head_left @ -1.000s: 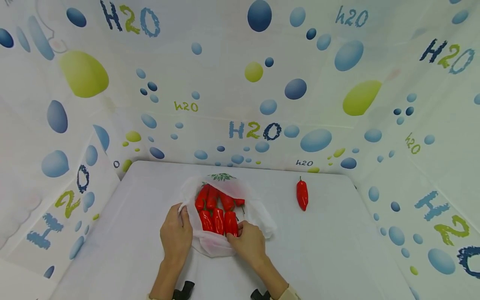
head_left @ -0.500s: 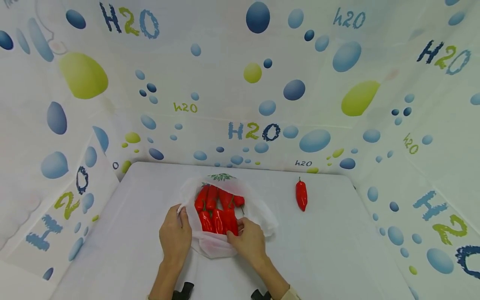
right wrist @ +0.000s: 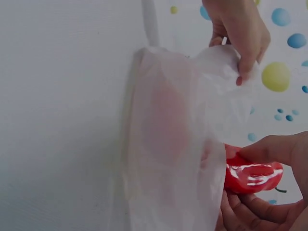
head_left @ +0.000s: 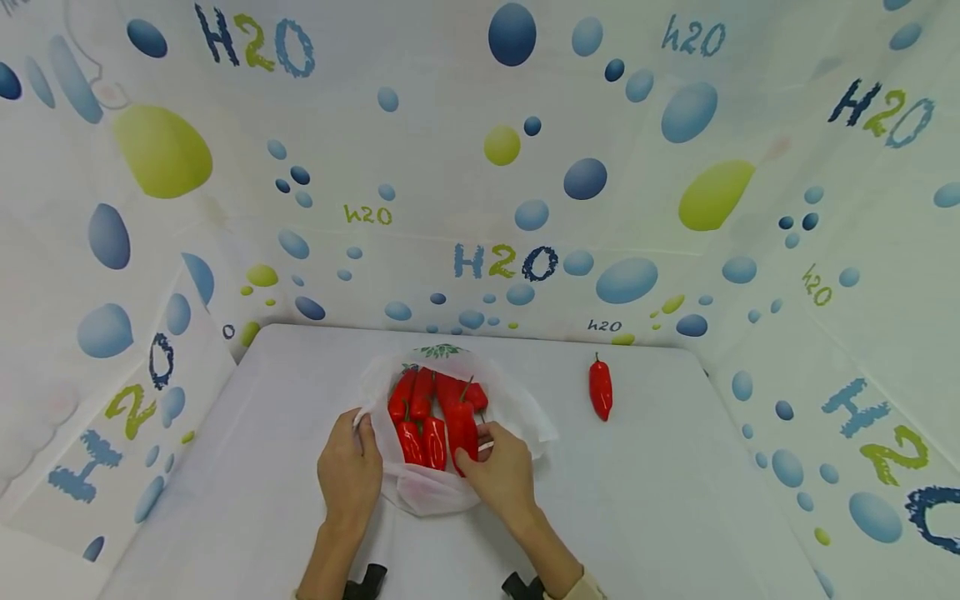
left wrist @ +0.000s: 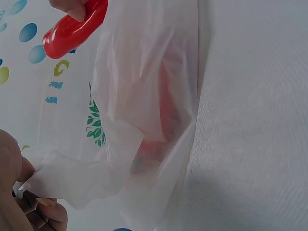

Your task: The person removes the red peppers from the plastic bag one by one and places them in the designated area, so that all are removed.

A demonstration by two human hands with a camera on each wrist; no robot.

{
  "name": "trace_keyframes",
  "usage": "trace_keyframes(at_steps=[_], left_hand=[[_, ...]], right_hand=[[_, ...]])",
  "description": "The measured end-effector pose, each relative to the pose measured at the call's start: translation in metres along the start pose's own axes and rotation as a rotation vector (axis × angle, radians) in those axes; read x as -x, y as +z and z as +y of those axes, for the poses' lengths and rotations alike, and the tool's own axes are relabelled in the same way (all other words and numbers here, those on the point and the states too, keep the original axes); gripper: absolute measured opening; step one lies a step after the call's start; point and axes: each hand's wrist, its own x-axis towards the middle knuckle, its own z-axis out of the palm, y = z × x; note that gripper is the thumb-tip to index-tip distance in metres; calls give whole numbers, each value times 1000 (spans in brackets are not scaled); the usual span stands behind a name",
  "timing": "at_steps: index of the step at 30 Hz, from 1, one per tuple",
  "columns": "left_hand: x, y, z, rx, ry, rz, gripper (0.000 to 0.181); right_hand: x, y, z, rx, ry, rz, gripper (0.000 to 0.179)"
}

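Nearest me are two black plastic wrist fittings point(head_left: 366, 582), one below each forearm, and a cream cloth sleeve point(head_left: 579, 585) at the right wrist. Past them, the person's bare left hand point(head_left: 349, 462) pinches the gathered left edge of a thin, white, translucent plastic bag point(head_left: 431, 493). I take that grip as steadying the limp film and spreading its mouth, since the bag looks too soft to stand wide by itself.

The right hand point(head_left: 502, 471) grasps a glossy, long red pepper point(head_left: 462, 433), thumb on one side and fingers on the other. Gripped by its lower body, the pepper leans with its green stem pointing up and away, which leaves the stem end free. It rises at the bag's mouth, partly behind the near wall in the right wrist view; how much of it sits inside, I can't tell.

Beyond it, other shiny red peppers point(head_left: 433, 442) lie close together within the bag, probably hemmed in by its folds. A green leaf print point(head_left: 441, 351) marks the far side.

Farther right, one slim red pepper point(head_left: 601, 389) lies alone on the white cloth-covered table point(head_left: 675, 467), well apart from the bag. Behind everything hangs a white backdrop point(head_left: 450, 142) with blue and lime drops.
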Motion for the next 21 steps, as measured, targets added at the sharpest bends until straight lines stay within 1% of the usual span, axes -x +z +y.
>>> trace_keyframes(at_steps=[9, 12, 15, 21], left_hand=[[1, 0, 0, 4, -7, -6, 18], [0, 1, 0, 1, -8, -11, 19], [0, 1, 0, 2, -3, -16, 20], [0, 1, -2, 10, 11, -10, 20]], right_hand=[[-3, -13, -13, -47, -5, 32, 32], [-5, -17, -15, -63, -5, 44, 32], [-7, -20, -15, -65, 1, 55, 31], [-11, -28, -17, -58, -16, 77, 34]])
